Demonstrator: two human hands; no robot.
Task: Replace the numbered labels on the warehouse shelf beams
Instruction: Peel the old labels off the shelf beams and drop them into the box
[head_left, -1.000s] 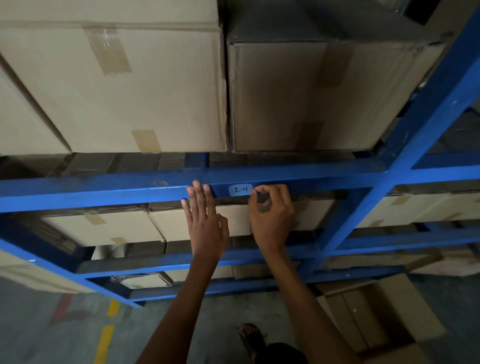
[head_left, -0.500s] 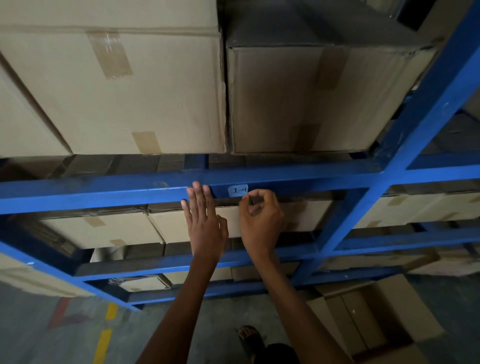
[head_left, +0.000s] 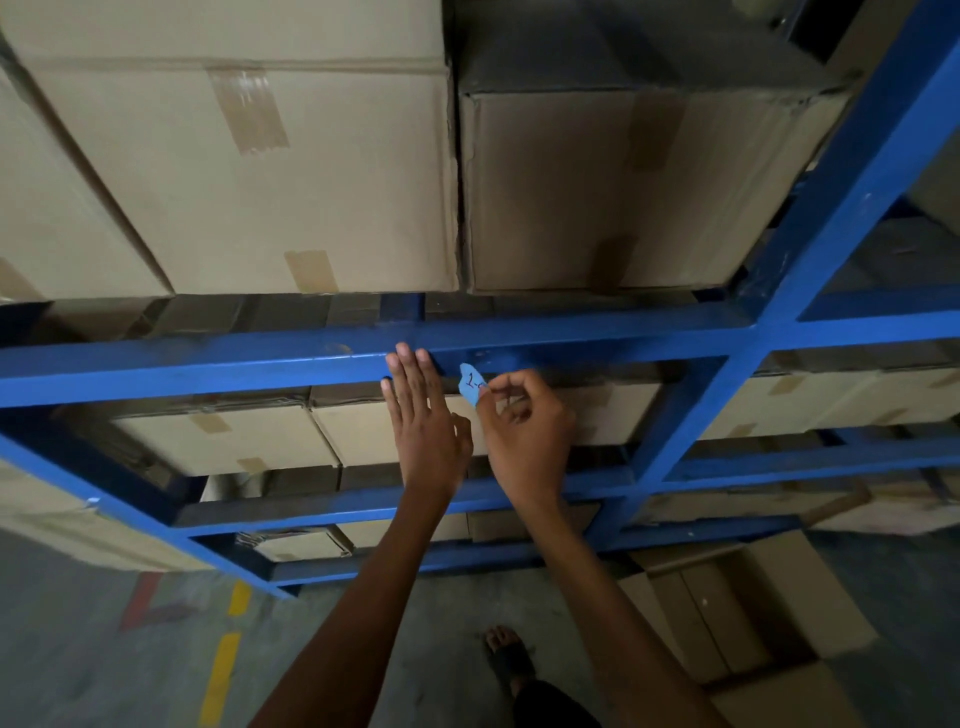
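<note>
Item: blue label, marked "2-", curling off the shelf beam. My right hand pinches its lower edge. My left hand rests beside it, fingers straight on the beam. Advice: peel slowly, close to the steel, so nothing tears.

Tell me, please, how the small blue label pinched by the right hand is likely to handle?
Probably floppy: the label curls off the beam where the right hand pinches it. Likely very light, being a thin little slip. Its uneven edge suggests it could tear.
</note>
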